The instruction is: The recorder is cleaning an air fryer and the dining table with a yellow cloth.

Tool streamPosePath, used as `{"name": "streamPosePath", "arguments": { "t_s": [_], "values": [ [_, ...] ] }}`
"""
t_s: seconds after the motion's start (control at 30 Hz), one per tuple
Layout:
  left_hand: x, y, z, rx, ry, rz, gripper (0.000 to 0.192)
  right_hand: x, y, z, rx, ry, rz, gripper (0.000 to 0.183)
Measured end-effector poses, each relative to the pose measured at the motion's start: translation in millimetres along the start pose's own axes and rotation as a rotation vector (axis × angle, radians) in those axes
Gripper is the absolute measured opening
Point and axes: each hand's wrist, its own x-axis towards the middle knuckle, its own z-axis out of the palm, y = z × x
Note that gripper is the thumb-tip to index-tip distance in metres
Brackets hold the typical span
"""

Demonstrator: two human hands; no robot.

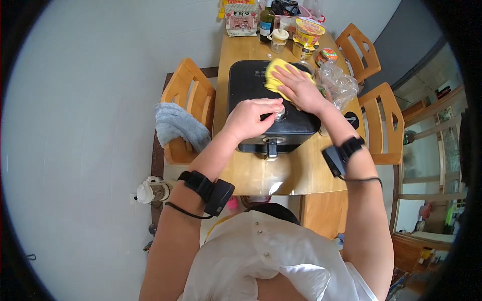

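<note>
A black air fryer point(248, 86) stands on the wooden table before me, its front handle point(272, 149) facing my body. My left hand point(250, 117) reaches over its top, with thumb and fingers around the silver knob point(279, 114), which they partly cover. A yellow cloth point(274, 81) lies under my right hand point(301, 90), pressed against the right rear part of the top. The fingers are spread over the cloth, and some of it folds out past them. Small printed icons show on the top, left of the cloth.
Right of the fryer lies a clear plastic bag point(339, 84). Behind stand stacked instant-noodle tubs point(307, 37), a lidded cup point(278, 39), a green glass bottle point(266, 22) and a printed food bag point(241, 20). A chair point(188, 98) with a grey-blue towel point(180, 122) stands left.
</note>
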Motion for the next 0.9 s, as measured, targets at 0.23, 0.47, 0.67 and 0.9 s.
{"name": "streamPosePath", "arguments": {
  "t_s": [0.23, 0.47, 0.67, 0.9],
  "values": [
    [-2.7, -3.5, -2.1, 0.009, 0.029, -0.029, 0.021, -96.8, -78.0, -7.6, 0.095, 0.166, 0.078, 0.043],
    [-2.0, -10.3, -3.7, -0.112, 0.016, -0.031, 0.017, -102.7, -121.0, 16.7, 0.072, 0.327, 0.001, 0.043],
    [3.3, -14.4, -3.5, -0.113, -0.033, 0.011, 0.026, -107.1, -120.9, 22.0, 0.657, 0.605, 0.429, 0.025],
    [1.5, -15.0, -9.4, -0.601, 0.239, -0.200, 0.056, -61.9, -134.6, -11.3, 0.898, 0.955, 0.669, 0.026]
  ]
}}
